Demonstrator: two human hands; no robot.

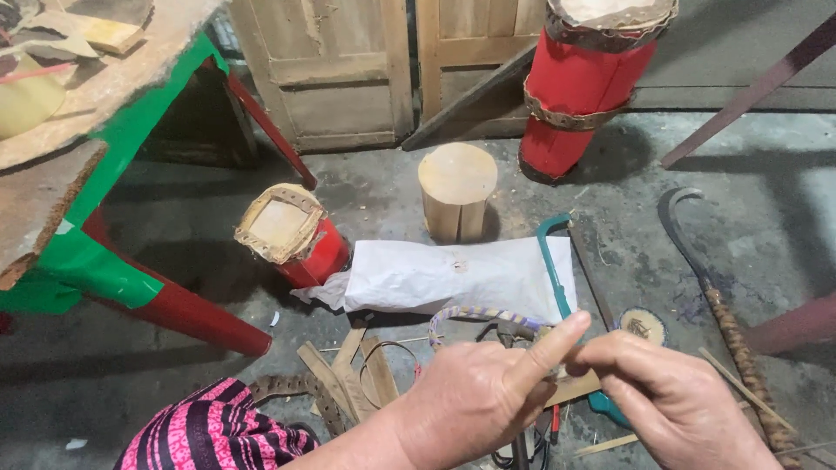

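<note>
The left hand (475, 396) is reaching in from the lower middle, its forefinger stretched out and pointing up to the right, the other fingers curling loosely; its grip is closing on nothing that can be made out. The right hand (670, 396) is coming in from the lower right, its thumb and forefinger pinching together right at the tip of the left forefinger, so the two hands are touching. Whether something thin is sitting in that pinch cannot be told.

Just behind the hands, a hoop wrapped in pale purple and yellow cord (483, 318) is lying on the grey concrete floor (392, 187), next to a teal-framed bow saw (557, 261) that is crossing a white sack (453, 277). Flat wooden strips (348, 370) are lying to the left of the hands, beside a pink and black striped cloth (213, 431).

Farther back, a short pale wooden log stump (457, 193) is standing upright. A small red drum with a laced hide head (292, 233) is leaning on the sack's left end, and a larger red drum (585, 83) is standing near the wooden doors (335, 74). A curved sickle with a wrapped handle (710, 287) is lying at the right.
</note>
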